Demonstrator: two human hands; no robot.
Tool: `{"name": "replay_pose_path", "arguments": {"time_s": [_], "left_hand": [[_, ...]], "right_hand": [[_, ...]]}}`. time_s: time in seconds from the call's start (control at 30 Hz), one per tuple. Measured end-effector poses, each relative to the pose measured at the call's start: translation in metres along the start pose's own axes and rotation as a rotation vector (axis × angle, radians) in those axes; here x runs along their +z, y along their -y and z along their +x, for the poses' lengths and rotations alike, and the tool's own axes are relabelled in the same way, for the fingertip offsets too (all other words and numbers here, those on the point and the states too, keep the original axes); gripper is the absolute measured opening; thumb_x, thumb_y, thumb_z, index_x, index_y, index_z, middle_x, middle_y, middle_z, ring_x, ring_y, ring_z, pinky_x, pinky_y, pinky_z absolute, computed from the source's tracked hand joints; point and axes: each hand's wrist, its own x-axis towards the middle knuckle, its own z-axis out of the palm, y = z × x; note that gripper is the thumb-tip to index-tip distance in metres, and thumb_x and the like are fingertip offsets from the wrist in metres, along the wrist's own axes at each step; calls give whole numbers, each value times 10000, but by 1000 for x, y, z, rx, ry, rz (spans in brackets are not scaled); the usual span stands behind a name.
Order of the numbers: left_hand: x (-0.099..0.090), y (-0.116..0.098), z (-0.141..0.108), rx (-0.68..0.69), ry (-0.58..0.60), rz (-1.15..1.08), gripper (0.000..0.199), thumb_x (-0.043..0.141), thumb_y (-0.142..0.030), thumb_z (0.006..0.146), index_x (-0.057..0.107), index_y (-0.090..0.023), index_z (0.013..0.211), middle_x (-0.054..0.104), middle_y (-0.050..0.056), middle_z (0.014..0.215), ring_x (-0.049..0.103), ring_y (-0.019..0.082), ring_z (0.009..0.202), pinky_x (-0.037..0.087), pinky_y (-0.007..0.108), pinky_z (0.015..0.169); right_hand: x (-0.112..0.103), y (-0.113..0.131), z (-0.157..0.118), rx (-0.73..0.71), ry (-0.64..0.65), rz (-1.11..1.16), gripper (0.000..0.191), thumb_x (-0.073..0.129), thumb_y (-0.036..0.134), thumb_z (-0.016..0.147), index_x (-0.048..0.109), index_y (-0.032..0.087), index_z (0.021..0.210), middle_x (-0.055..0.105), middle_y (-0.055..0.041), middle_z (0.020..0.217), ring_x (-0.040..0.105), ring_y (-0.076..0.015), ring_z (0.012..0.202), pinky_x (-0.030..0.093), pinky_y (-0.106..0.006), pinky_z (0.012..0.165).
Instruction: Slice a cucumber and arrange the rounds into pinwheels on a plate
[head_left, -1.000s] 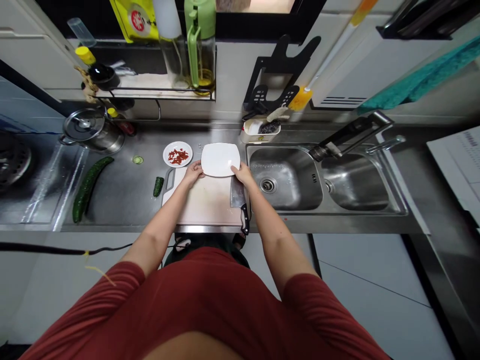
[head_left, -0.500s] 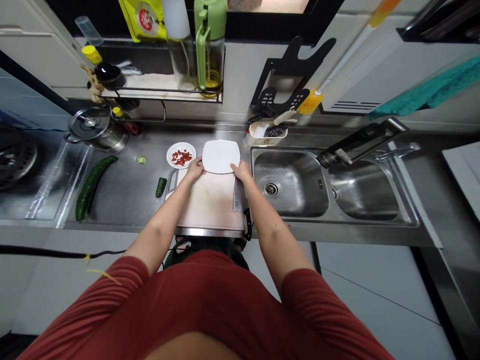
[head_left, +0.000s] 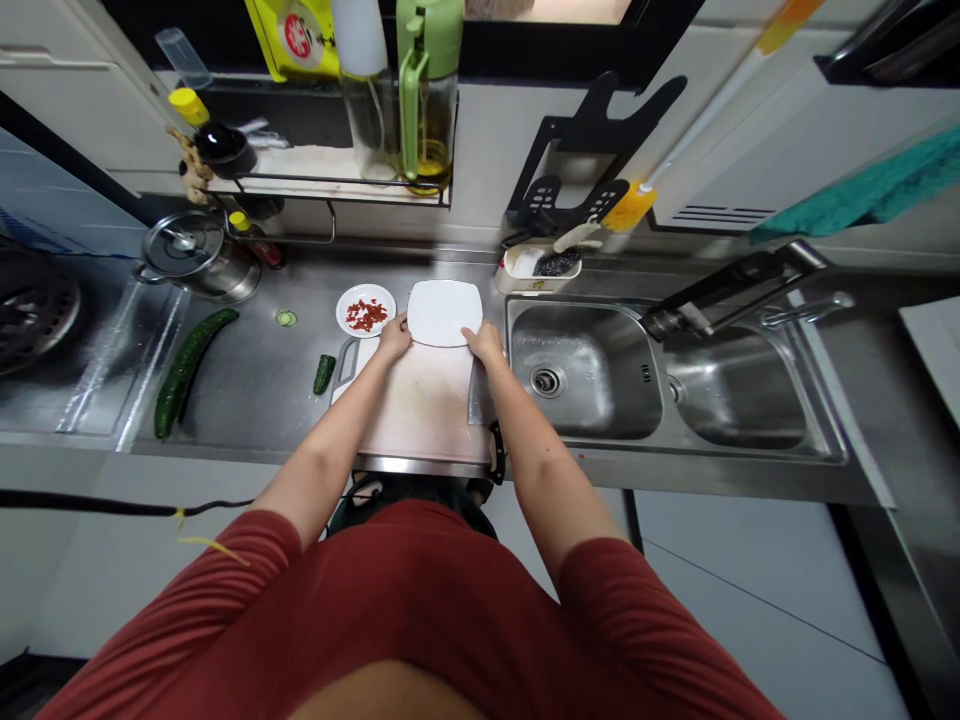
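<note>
A white squarish plate lies at the back end of the pale cutting board. My left hand grips its left edge, and my right hand holds its lower right corner, thumb on the rim. Just left of it is a round white plate with chopped red pieces. A cleaver rests along the board's right side, its black handle over the counter edge. Left of the board lie a short cucumber piece and some thin green slices.
A whole cucumber lies at the far left, below a lidded steel pot. The double sink is on the right, with a caddy behind its left corner. Bottles stand on the rack above the counter.
The whole view has shifted slightly, so things appear a little further right. Both hands keep their hold on the white squarish plate, which has hardly moved against the board.
</note>
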Motion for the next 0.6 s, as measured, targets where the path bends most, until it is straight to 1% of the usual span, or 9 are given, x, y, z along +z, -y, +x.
{"name": "replay_pose_path", "arguments": {"time_s": [0.1,0.17,0.3,0.43,0.6], "left_hand": [[-1,-4,2,44,-38,178,391,562,-29,641,699,-160,984,663,56,746,635,240,856,464,349,855],[-2,-6,4,41,-52,242,398,575,-14,617,703,-175,957,676,77,772,624,271,922,438,381,902],[-1,-9,6,-4,-50,234,386,608,11,580,695,-177,905,670,98,768,607,302,984,408,413,945],[0,-11,5,-18,-53,251,341,623,0,598,675,-166,891,673,116,813,602,304,1005,407,407,949],[-1,-13,-7,26,-87,239,399,604,-13,614,674,-172,974,668,106,834,596,298,997,394,407,957]], "right_hand": [[0,4,0,33,-7,1,555,624,444,859,501,55,1236,618,-223,1165,589,-312,1111,443,-391,942],[1,6,-1,47,-12,5,570,640,435,847,491,58,1248,620,-223,1160,592,-316,1100,452,-398,931],[2,10,-2,73,-22,22,581,659,413,835,473,71,1265,617,-223,1160,593,-310,1094,463,-405,919],[1,12,-3,98,-22,34,594,663,418,831,464,84,1279,606,-224,1178,587,-317,1104,468,-423,913],[1,12,-7,102,-28,41,575,639,427,844,473,84,1274,609,-222,1172,594,-324,1084,475,-421,892]]}}
